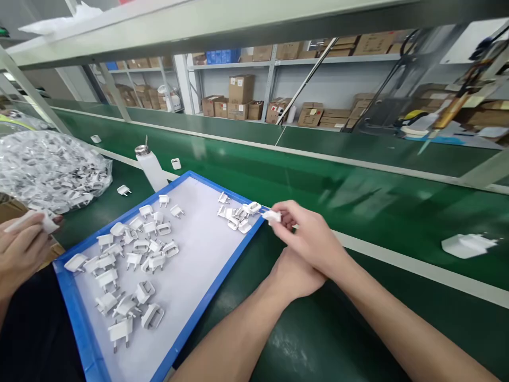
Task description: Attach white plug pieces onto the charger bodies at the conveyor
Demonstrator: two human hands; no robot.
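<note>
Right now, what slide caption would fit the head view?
The right hand pinches a white plug piece at the corner of a blue-rimmed tray holding loose plugs.

A white bottle (153, 168) with a metal top is standing at left by the pale edge strip (397, 262) of a green belt (246, 162), which is stretching across the view. Beyond, cardboard boxes (240, 89) are sitting on two levels of a metal rack (302, 61), some stacked, with blue bins (222, 57) resting up top; a thin rod (307, 81) is slanting before them. At right an amber-barrelled tool (447, 112) is pointing tip-down, and a pale beam (191, 33) is spanning overhead.
</note>
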